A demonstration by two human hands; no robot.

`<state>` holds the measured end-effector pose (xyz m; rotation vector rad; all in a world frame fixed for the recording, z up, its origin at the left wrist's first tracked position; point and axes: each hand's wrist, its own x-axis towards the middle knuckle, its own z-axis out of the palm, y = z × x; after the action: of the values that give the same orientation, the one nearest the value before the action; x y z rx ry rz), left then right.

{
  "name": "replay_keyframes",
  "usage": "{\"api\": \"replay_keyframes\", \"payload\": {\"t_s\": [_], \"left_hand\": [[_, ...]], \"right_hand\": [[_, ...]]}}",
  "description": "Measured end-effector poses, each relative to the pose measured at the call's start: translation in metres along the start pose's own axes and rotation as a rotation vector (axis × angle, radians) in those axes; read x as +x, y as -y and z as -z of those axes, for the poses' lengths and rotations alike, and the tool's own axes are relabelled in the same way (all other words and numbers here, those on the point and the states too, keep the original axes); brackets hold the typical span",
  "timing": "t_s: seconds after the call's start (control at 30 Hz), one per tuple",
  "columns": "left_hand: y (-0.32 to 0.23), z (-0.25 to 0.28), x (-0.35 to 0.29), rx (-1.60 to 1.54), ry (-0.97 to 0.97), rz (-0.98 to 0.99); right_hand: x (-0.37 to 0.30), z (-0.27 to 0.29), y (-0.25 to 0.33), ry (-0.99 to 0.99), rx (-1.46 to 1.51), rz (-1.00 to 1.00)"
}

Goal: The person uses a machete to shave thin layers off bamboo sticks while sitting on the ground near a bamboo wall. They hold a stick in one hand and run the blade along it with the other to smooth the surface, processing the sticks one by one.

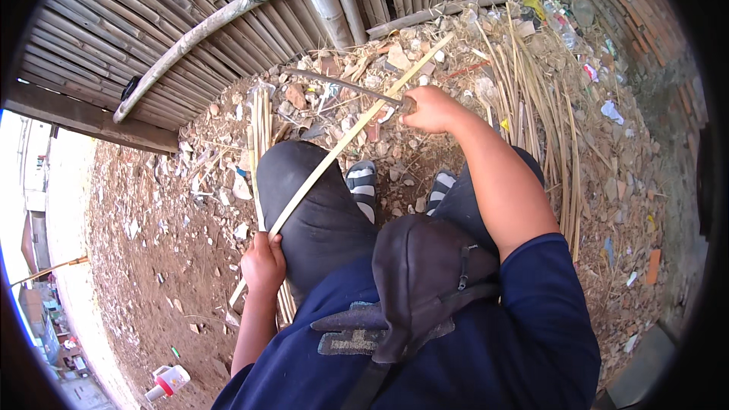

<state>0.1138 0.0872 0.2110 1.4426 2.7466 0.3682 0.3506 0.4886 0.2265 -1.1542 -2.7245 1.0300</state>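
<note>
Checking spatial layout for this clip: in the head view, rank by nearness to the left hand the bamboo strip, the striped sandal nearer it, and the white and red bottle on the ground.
1. Bamboo strip: in the left hand itself, running up and right to the right hand.
2. Striped sandal: up and right, past the knee.
3. Bottle: lower left, on the bare dirt.

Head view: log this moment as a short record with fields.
setting: dirt ground littered with stones and cane scraps, beside a bamboo wall
left hand: grips the near end of a long bamboo strip lying across the left knee
right hand: closed on the handle of a long dark blade, held at the strip
nearby: cut strips by the left leg; loose canes to the right
feet: striped sandals
</note>
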Motion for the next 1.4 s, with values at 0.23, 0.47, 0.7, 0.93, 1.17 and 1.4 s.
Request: {"api": "replay_keyframes", "payload": {"t_s": [0.23,0.47,0.7,0.93,1.17,1.4], "left_hand": [[0.0,0.02,0.006,-0.002,0.107,-0.017],[0.002,0.013,0.011,-0.137,0.113,-0.028],[0.0,0.022,0.01,-0.142,0.114,-0.062],[0.001,0.015,0.016,-0.186,0.145,-0.004],[-0.006,0.029,0.015,-0.111,0.177,-0.001],[0.001,0.018,0.022,-0.218,0.181,-0.004]], "right_hand": [[-0.02,0.005,0.042,0.006,-0.041,-0.024],[-0.007,0.005,0.009,0.053,0.093,0.015],[-0.019,0.001,0.048,0.029,0.07,0.039],[-0.002,0.008,0.019,0.014,0.127,0.05],[-0.014,-0.004,0.04,0.069,-0.038,0.058],[-0.003,0.013,0.019,0.014,0.097,0.048]]}}
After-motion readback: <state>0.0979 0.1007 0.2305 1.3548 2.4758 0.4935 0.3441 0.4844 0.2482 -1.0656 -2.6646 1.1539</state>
